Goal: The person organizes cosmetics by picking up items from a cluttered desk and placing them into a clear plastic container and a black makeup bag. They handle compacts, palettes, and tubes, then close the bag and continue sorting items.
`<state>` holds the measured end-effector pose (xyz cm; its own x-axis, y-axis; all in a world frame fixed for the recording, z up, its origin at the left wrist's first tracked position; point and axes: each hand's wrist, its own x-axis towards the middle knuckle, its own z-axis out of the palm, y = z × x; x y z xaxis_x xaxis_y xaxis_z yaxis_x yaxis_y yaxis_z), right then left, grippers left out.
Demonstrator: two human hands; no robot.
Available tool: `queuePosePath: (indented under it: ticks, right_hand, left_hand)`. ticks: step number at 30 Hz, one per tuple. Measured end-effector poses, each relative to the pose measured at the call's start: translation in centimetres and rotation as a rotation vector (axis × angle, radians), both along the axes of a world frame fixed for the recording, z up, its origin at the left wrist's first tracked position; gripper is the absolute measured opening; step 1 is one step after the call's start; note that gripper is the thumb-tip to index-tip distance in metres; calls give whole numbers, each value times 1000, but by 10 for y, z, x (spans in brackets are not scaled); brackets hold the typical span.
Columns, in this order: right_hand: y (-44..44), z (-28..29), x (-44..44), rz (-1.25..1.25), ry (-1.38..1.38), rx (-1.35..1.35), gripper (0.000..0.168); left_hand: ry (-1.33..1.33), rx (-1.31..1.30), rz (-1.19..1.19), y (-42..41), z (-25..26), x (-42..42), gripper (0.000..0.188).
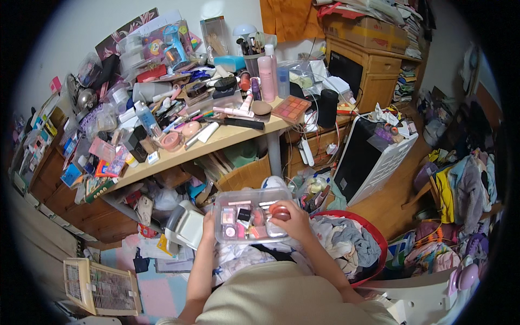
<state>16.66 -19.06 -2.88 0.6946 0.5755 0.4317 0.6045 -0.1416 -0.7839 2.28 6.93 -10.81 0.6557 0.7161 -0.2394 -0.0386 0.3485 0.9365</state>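
Observation:
A clear plastic box (252, 241) is held up in front of my body. My left hand (209, 226) grips its left side. Over the box's right half, my right hand (295, 222) pinches a round red cosmetic compact (280, 213). Inside the box lie a small black square case (244, 214), a pinkish palette (228, 215), a round pink compact (257, 217) and a small round-topped pot (230, 231). My fingers partly cover the box's right end, so what lies under them is hidden.
A wooden desk (227, 136) ahead is crowded with cosmetics, including an eyeshadow palette (291, 109) and a pink spray bottle (266, 79). A red-rimmed basket (381, 239) of clothes stands at right. A white stool (191, 223) is at left, and a wire cage (111, 286) sits lower left.

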Motion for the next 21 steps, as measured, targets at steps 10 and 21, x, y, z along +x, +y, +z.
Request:
queuePosePath:
  ticks: [10,21]
  right_hand:
    - [10,-27,15,25,143,130,53]
    - [14,-39,15,3,152,143,60]
  left_hand:
    - [28,121,14,-7,23,-5,30]
    - [52,161,30,-4,20,-12,30]
